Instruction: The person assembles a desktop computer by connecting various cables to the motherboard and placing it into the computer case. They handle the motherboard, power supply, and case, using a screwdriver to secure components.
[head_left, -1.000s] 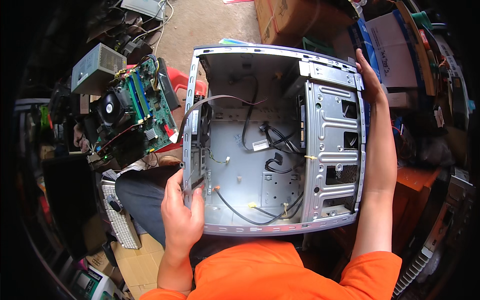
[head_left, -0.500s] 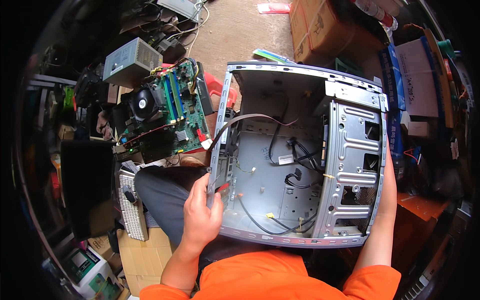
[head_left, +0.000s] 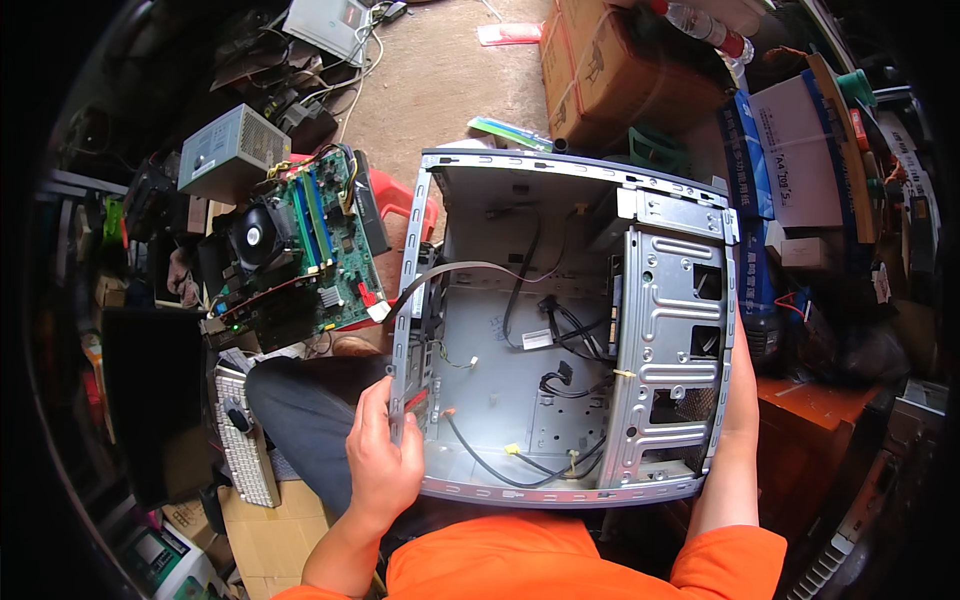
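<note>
In the head view, the computer case (head_left: 510, 385) sits over your lap, its open side turned up toward you. Your left hand (head_left: 385, 455) has its grip pinching the case's left edge near the lower corner. Your right forearm (head_left: 733, 435) runs behind the right side; the right hand is hidden there, so you cannot tell how its grip stands.

Inside the case, a white label (head_left: 537, 340) lies among black cables (head_left: 580, 332), its print too small to read. Faint blue marks show on the panel just left of it. To your left, the circuit board (head_left: 352, 290) carries a black fan (head_left: 254, 240) with a pale round sticker at its hub, and the power unit (head_left: 222, 160) stands beyond. To your right, a blue package (head_left: 750, 165) bears large white characters, next to a white carton (head_left: 795, 140) with dark print. Farther off, a brown box (head_left: 640, 85) carries a dark animal picture, near a bottle (head_left: 700, 28) with a red label.
</note>
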